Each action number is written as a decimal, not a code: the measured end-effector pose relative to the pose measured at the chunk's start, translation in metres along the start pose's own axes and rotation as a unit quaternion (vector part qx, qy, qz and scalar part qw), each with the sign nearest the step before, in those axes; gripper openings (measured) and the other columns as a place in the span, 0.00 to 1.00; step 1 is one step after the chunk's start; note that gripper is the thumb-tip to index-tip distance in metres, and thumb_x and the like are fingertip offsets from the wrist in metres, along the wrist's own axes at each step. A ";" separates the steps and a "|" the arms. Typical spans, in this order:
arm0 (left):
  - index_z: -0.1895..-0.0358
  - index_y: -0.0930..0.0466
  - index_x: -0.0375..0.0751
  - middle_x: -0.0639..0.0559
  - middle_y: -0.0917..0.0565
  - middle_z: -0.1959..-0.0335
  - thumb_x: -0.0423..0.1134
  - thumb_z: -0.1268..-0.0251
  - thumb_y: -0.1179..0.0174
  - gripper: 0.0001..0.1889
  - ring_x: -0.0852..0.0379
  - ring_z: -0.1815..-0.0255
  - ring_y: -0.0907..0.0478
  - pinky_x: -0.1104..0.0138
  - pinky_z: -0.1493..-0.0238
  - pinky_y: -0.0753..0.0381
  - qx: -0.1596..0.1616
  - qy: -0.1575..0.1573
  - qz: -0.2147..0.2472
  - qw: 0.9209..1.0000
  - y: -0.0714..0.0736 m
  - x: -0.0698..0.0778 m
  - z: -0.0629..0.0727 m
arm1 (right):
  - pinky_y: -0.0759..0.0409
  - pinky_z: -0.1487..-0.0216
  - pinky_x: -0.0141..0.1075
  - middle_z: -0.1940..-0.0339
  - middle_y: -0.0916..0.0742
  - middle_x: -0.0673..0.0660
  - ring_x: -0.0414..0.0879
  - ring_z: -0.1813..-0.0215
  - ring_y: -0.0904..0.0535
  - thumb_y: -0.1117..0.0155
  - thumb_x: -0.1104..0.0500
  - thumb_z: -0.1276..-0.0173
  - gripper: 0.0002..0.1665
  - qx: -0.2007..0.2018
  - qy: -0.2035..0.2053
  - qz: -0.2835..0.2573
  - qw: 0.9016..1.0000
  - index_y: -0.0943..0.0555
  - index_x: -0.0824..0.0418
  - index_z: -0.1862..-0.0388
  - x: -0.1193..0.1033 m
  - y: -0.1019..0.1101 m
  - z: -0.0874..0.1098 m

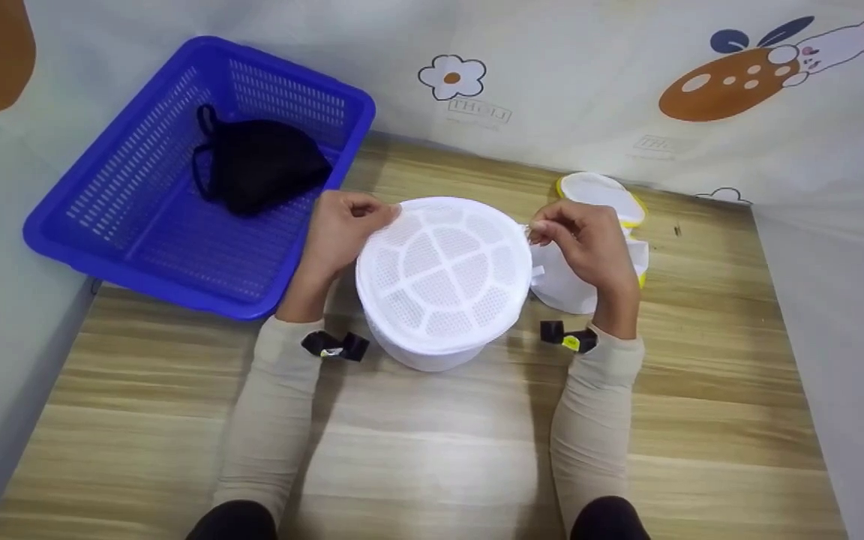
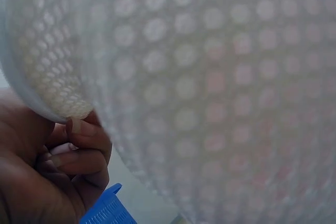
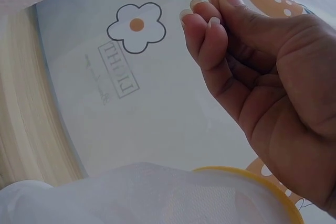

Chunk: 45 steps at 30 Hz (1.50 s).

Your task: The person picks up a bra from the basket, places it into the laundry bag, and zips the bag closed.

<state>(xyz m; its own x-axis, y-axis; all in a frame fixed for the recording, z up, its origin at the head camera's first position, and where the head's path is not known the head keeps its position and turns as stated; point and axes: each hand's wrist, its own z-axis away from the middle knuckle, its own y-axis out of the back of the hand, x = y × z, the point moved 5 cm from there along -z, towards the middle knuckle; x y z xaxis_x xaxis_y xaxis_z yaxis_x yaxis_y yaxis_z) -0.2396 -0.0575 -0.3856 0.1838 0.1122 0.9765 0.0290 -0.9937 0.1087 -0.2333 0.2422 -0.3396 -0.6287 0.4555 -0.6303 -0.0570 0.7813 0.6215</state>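
A white round mesh laundry bag [image 1: 445, 274] stands in the middle of the head view, its ribbed circular top facing up. My left hand [image 1: 343, 231] pinches the bag's rim at the far left between thumb and fingers. In the left wrist view the mesh fills most of the picture, and the left hand [image 2: 55, 166] grips its edge. At the right rim, my right hand [image 1: 583, 238] pinches a small piece at the bag's edge with its fingertips. From the right wrist, the right hand [image 3: 262, 72] holds a thin white bit, likely the zipper end.
A blue plastic basket [image 1: 113, 271] stands at the left with a black fabric item [image 1: 271, 165] with loops in it. White mesh bags with yellow trim [image 1: 603, 199] lie behind and beside the right hand. A printed sheet [image 1: 552, 90] covers the walls around the wood-patterned surface [image 1: 717, 390].
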 end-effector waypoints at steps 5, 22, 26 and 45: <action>0.74 0.13 0.30 0.49 0.18 0.80 0.32 0.47 0.32 0.06 0.62 0.81 0.27 0.72 0.78 0.29 0.006 0.000 -0.006 1.000 0.000 0.001 0.000 | 0.22 0.68 0.28 0.73 0.14 0.52 0.44 0.72 0.19 0.36 0.71 0.37 0.04 -0.003 0.005 -0.003 1.000 0.16 0.65 0.69 0.001 0.001 0.000; 0.73 0.14 0.28 0.53 0.20 0.83 0.33 0.47 0.31 0.08 0.65 0.84 0.28 0.74 0.81 0.31 0.022 -0.002 -0.014 1.000 0.000 -0.001 -0.001 | 0.22 0.69 0.28 0.74 0.14 0.51 0.42 0.73 0.19 0.36 0.69 0.36 0.04 -0.003 0.012 -0.003 1.000 0.17 0.65 0.70 0.003 0.001 0.002; 0.72 0.14 0.27 0.52 0.19 0.82 0.33 0.47 0.31 0.08 0.64 0.84 0.28 0.75 0.81 0.31 0.024 0.004 -0.013 1.000 0.000 0.000 -0.001 | 0.22 0.69 0.28 0.75 0.14 0.50 0.42 0.73 0.19 0.36 0.69 0.36 0.04 -0.002 0.016 -0.002 1.000 0.16 0.65 0.71 0.002 0.001 0.001; 0.73 0.14 0.27 0.51 0.19 0.81 0.30 0.47 0.33 0.07 0.65 0.83 0.27 0.73 0.79 0.28 0.040 0.014 0.010 0.999 0.005 -0.002 0.000 | 0.21 0.69 0.31 0.74 0.14 0.51 0.42 0.72 0.19 0.37 0.70 0.36 0.04 0.001 0.015 -0.024 1.000 0.17 0.65 0.71 0.001 0.002 0.003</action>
<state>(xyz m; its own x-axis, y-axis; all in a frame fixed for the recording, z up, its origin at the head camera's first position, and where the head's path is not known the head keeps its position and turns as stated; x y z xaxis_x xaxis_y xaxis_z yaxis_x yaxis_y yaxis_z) -0.2400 -0.0622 -0.3869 0.1581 0.0911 0.9832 0.1033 -0.9918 0.0752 -0.2323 0.2454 -0.3404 -0.6488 0.4047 -0.6444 -0.0858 0.8026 0.5904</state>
